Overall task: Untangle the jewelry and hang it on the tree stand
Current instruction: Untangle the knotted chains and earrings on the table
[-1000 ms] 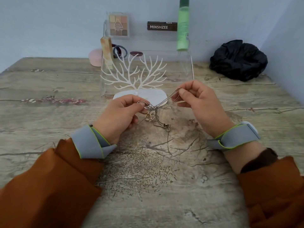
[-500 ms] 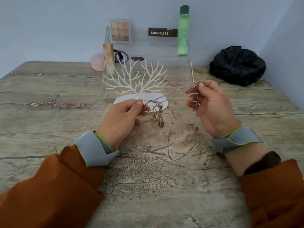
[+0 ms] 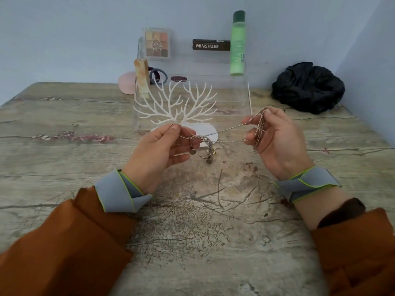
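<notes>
A tangle of silver chains (image 3: 229,129) stretches between my two hands above the table. My left hand (image 3: 159,151) pinches one end with thumb and forefinger, and a knot with rings and small round pendants (image 3: 208,153) dangles just to its right. My right hand (image 3: 275,138) holds loops of chain draped over its fingers, pulled taut to the right. The white tree stand (image 3: 181,106), with bare antler-like branches and an oval base, stands just behind my hands.
Behind the stand is a clear acrylic organizer (image 3: 245,90) with an eyeshadow palette (image 3: 157,44), a dark box (image 3: 211,45) and a green bottle (image 3: 237,43). Hair ties (image 3: 158,74) and a pink item (image 3: 126,83) lie at back left. A black bag (image 3: 307,87) sits back right.
My hands have drawn apart and lifted, stretching the chain taut. My right hand has moved right with more chain looped over its fingers. The pendant knot now hangs lower between my hands.
</notes>
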Action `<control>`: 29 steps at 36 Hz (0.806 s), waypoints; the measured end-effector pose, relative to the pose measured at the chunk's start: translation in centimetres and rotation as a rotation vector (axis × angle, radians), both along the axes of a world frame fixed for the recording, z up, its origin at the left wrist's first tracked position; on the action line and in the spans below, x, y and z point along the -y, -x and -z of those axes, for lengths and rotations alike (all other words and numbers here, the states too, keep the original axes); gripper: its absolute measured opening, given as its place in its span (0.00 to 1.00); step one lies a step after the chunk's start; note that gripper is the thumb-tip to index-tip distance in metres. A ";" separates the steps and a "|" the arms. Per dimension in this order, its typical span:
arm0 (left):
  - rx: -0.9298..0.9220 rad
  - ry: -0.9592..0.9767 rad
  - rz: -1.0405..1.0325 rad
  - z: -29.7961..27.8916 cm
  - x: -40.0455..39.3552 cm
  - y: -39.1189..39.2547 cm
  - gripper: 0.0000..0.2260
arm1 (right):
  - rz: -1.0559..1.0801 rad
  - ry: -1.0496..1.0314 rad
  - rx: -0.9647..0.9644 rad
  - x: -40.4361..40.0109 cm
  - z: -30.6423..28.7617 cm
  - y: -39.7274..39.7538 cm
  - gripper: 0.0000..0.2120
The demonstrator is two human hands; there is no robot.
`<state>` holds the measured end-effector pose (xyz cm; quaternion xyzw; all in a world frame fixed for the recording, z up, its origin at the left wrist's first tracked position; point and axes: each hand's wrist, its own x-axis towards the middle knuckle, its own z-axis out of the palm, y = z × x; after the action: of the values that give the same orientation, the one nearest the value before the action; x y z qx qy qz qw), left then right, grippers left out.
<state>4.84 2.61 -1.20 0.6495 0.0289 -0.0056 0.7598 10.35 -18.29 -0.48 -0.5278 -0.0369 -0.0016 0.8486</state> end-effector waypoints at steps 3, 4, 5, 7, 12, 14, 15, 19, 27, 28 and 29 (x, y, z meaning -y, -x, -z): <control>-0.008 0.001 -0.013 0.1 0.0 0.0 0.17 | 0.014 -0.001 -0.003 0.0 0.1 -0.1 0.10; -0.014 0.004 -0.013 0.1 0.0 0.0 0.18 | 0.016 -0.004 -0.006 0.0 0.1 -0.2 0.09; -0.023 0.007 -0.012 0.0 0.0 0.0 0.19 | 0.020 -0.005 -0.010 0.1 0.1 -0.2 0.09; -0.046 0.007 -0.004 -0.1 0.0 0.0 0.21 | 0.034 0.004 -0.014 0.1 0.1 -0.3 0.09; -0.082 0.017 0.003 -0.1 0.0 -0.1 0.23 | 0.085 0.038 -0.031 0.2 0.3 -0.4 0.09; -0.083 0.011 -0.016 -0.1 -0.2 -0.1 0.21 | 0.108 0.053 -0.036 0.3 0.4 -0.6 0.08; -0.078 0.009 -0.027 -0.1 -0.1 -0.2 0.19 | 0.117 0.067 -0.037 0.5 0.4 -0.7 0.08; -0.042 -0.036 -0.087 0.1 -0.2 -0.2 0.13 | 0.153 0.146 -0.055 0.7 0.6 -0.9 0.08; 0.021 -0.122 -0.194 0.1 -0.4 -0.5 0.11 | 0.325 0.191 -0.104 1.1 0.6 -1.3 0.08; 0.027 -0.123 -0.199 0.2 -0.4 -0.5 0.11 | 0.341 0.198 -0.103 1.2 0.6 -1.3 0.08; 0.032 -0.121 -0.202 0.2 -0.4 -0.5 0.11 | 0.353 0.202 -0.101 1.3 0.6 -1.3 0.08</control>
<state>5.38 3.04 -1.43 0.6882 0.0823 0.0830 0.7161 11.64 -19.58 -1.04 -0.6079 0.0990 -0.1200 0.7786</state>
